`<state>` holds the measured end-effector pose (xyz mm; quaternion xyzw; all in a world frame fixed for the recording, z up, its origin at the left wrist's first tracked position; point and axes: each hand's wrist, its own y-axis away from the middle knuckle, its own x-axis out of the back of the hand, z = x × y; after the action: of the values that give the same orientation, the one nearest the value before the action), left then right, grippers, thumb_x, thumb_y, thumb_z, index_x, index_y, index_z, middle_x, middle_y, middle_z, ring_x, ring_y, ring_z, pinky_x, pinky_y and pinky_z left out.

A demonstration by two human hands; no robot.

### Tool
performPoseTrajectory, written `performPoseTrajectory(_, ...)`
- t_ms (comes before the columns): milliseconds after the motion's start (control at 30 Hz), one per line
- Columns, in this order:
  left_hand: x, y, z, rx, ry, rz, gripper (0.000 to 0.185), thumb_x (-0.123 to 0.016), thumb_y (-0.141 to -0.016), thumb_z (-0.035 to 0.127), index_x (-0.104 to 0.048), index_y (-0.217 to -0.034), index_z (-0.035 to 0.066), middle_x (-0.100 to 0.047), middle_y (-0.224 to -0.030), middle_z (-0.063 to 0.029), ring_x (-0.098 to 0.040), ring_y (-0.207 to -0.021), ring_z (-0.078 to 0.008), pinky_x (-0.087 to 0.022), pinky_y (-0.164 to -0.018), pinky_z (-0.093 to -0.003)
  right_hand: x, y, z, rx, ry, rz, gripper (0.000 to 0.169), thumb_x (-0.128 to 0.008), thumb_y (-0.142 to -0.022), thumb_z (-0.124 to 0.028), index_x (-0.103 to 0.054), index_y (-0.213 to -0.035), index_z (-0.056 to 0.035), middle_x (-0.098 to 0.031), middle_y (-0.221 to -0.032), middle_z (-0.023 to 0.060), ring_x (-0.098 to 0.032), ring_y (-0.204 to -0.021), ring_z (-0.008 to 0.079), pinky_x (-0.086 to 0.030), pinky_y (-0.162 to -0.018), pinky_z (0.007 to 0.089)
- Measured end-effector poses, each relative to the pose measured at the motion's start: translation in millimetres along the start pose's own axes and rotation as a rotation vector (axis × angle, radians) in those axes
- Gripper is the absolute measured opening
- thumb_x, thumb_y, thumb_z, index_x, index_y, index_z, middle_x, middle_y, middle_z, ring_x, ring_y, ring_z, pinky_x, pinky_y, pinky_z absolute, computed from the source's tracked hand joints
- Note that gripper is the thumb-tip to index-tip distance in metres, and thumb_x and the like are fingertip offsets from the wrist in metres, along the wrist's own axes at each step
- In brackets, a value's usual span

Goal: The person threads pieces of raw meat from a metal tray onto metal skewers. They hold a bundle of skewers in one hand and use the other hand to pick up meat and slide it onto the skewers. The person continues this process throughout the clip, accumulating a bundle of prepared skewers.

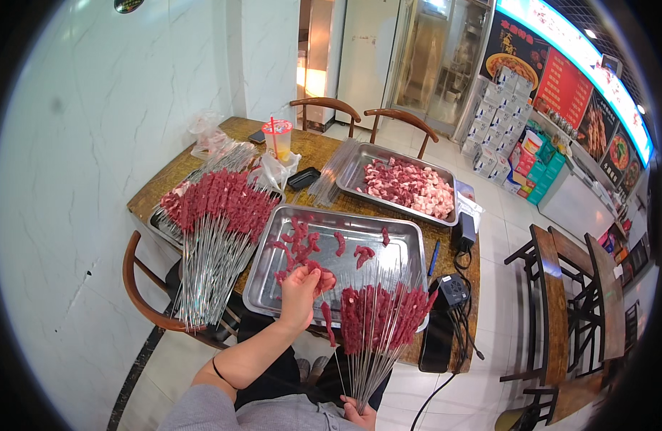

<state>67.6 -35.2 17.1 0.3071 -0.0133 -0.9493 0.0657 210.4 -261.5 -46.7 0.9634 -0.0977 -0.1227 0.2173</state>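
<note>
My left hand [300,293] pinches a piece of raw red meat [325,278] over the near left part of a steel tray [309,215]. The upper end of one metal skewer [337,369] meets that piece; red meat is threaded lower on the same skewer. At the bottom edge my right hand [359,414], partly cut off, grips the lower ends of a bunch of metal skewers [367,372]. Packed red meat [374,318] covers their upper parts, which lean over the tray's near right rim. Loose meat strips [298,240] lie in the tray.
Left, many loaded skewers [218,215] rest on another tray, handles overhanging. Behind stands a tray of diced meat and fat [412,186] beside bare skewers [331,172]. A drink cup [277,141], blue pen [434,258], phone [436,345] and cabled black device [452,291] sit on the table.
</note>
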Motion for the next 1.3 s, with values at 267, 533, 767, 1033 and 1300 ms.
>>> performPoseTrajectory(267, -4, 2, 3, 0.129, 0.111, 0.020, 0.012, -0.044, -0.081, 0.011, -0.048, -0.084, 0.000, -0.056, -0.077, -0.0084, -0.055, -0.069, -0.0149, -0.046, -0.063, -0.0249, 0, -2, 8, 0.031, -0.099, 0.013, 0.022, -0.052, -0.078, -0.013, -0.053, -0.096, -0.0012, -0.052, -0.071, -0.0003, -0.040, -0.056, 0.0054, -0.035, -0.049, 0.0197)
performPoseTrajectory(533, 9, -10, 5, 0.175, -0.026, -0.095, 0.015, -0.043, -0.082, 0.012, -0.050, -0.086, -0.001, -0.056, -0.077, -0.0078, -0.055, -0.068, -0.0138, -0.046, -0.063, -0.0245, 2, -3, 5, 0.063, 0.017, -0.003, 0.022, -0.052, -0.078, -0.013, -0.054, -0.097, -0.0015, -0.048, -0.064, -0.0020, -0.039, -0.054, 0.0059, -0.034, -0.048, 0.0204)
performPoseTrajectory(767, 14, 0, 3, 0.293, -0.071, -0.150, 0.018, -0.043, -0.082, 0.014, -0.049, -0.089, -0.002, -0.056, -0.080, -0.0083, -0.055, -0.071, -0.0139, -0.045, -0.066, -0.0255, 2, -3, 7, 0.010, -0.045, -0.008, 0.023, -0.050, -0.079, -0.013, -0.053, -0.098, -0.0009, -0.048, -0.064, -0.0018, -0.038, -0.053, 0.0063, -0.035, -0.049, 0.0210)
performPoseTrajectory(1033, -5, 27, -5, 0.365, 0.231, -0.098, 0.019, -0.035, -0.085, 0.024, -0.042, -0.091, 0.008, -0.049, -0.071, -0.0034, -0.048, -0.059, -0.0113, -0.039, -0.051, -0.0213, 1, 0, -1, -0.046, -0.039, -0.001, 0.022, -0.050, -0.079, -0.012, -0.053, -0.097, -0.0003, -0.048, -0.063, -0.0009, -0.039, -0.054, 0.0061, -0.035, -0.050, 0.0210)
performPoseTrajectory(1300, -13, 48, -23, 0.318, 0.180, 0.023, 0.017, -0.032, -0.086, 0.025, -0.037, -0.077, 0.012, -0.031, -0.054, 0.0033, -0.022, -0.039, -0.0053, -0.018, -0.034, -0.0185, 4, -4, 4, 0.072, 0.075, -0.018, 0.024, -0.050, -0.079, -0.017, -0.055, -0.095, -0.0005, -0.048, -0.061, -0.0022, -0.039, -0.052, 0.0053, -0.033, -0.048, 0.0197)
